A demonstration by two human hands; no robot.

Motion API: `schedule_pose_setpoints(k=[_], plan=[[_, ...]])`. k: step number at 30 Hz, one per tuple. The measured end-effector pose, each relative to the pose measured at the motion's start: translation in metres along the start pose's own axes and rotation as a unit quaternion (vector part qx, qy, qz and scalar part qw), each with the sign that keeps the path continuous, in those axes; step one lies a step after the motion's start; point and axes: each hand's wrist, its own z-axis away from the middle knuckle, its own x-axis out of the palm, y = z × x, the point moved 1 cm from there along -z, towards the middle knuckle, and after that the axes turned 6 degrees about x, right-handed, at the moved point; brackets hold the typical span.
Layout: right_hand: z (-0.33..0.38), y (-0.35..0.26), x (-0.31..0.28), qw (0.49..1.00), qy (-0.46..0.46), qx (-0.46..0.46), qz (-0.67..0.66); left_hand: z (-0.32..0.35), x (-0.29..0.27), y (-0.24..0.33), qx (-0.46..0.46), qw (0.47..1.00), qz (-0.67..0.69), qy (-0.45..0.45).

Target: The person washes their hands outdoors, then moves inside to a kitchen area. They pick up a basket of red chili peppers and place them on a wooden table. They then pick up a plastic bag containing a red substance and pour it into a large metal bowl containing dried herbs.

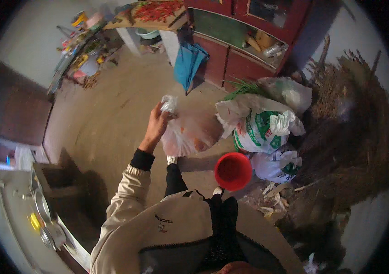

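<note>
Bare earthen floor (pixel 112 105) fills the middle of this dim room, and over it hangs a thin clear plastic bag (pixel 190 134), held up by its gathered neck near the centre of the view. The left hand (pixel 158 123) is closed round that crumpled, twisted top, arm stretched forward in a cream sleeve with a dark cuff; the right hand is not in view. By the look of it the step in hand is lifting or carrying the bag, and any next move would call for a firm hold on the neck and a steady lowering, since the film is flimsy. The bag looks pinkish and see-through, bulging low with a few orange-red lumps inside; what they are is too blurred to tell. Just right of it lies a heap of white sacks (pixel 260 125) with green print, green leaves sticking out behind them, and near the person's feet stands a red bucket (pixel 233 171). Farther right is a mound of dry brushwood (pixel 349 132). At the far side stand a dark red cupboard (pixel 244 41), a blue cloth (pixel 189 64) hanging, and a tray of red chillies (pixel 155 11).
</note>
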Motion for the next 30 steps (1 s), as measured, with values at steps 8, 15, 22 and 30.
schedule_pose_setpoints(k=[8, 15, 22, 30], plan=[[0.028, -0.064, 0.158, 0.989, 0.073, 0.072, -0.106, -0.075, -0.105, -0.109, -0.117, 0.982, -0.031, -0.148], [0.037, -0.137, 0.234, 0.969, 0.111, 0.103, -0.196, -0.172, -0.122, -0.218, -0.101, 0.926, -0.25, -0.263], [0.029, -0.15, 0.271, 0.946, 0.145, 0.125, -0.262, -0.281, -0.082, -0.382, -0.035, 0.843, -0.475, -0.248], [0.005, -0.166, 0.345, 0.869, 0.2, 0.081, -0.444, -0.398, -0.013, -0.622, 0.116, 0.671, -0.639, -0.358]])
